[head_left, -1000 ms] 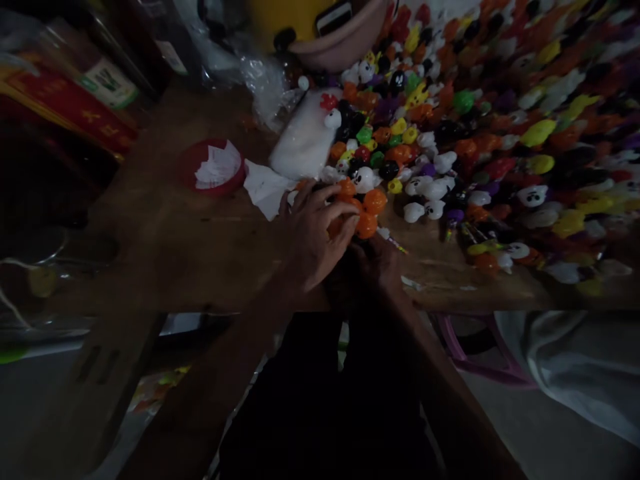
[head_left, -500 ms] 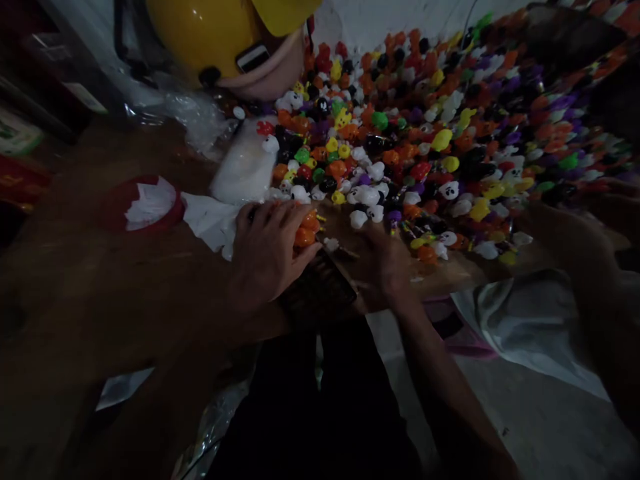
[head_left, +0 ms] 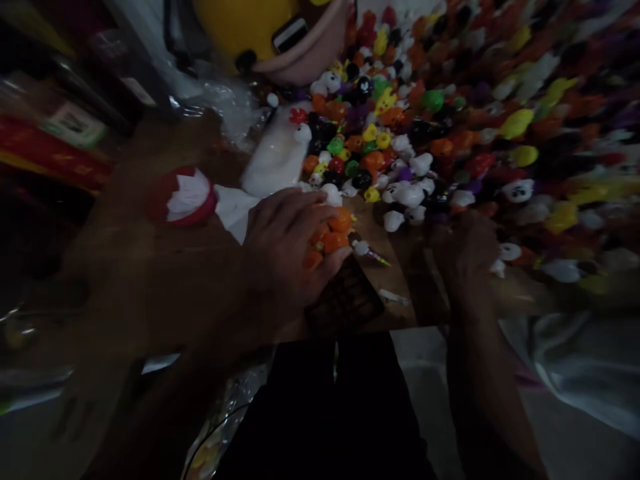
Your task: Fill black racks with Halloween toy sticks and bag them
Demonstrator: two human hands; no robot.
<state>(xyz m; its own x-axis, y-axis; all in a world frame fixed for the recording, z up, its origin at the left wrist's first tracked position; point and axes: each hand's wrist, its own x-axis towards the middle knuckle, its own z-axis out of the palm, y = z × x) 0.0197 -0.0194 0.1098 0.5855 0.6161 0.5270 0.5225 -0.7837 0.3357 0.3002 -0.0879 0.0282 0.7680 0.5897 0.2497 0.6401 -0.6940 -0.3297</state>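
My left hand [head_left: 290, 247] curves its fingers and thumb around a cluster of small orange figures [head_left: 333, 233]. Below the thumb lies a dark tray [head_left: 347, 300] with divided compartments, at the table's front edge. A thin patterned stick [head_left: 379, 256] with a white end rests just right of the orange figures. Smeared and dim, my right hand [head_left: 465, 250] is at the near edge of a large pile of small plastic figures [head_left: 413, 195] in white, orange, black, green, yellow and purple. Its fingers point down and their tips are hidden.
On the wooden table [head_left: 125, 267], a red dish [head_left: 157, 200] holds white paper. Beside it are a white sheet [head_left: 237, 208] and a clear bag [head_left: 275, 157]. A pink basin [head_left: 300, 57] with something yellow stands behind. A pale cloth [head_left: 590, 367] hangs at the right.
My right hand has moved right, away from the tray, along the front of the pile. My left hand stays around the orange figures. The view has shifted, and the other person's hand has left it.
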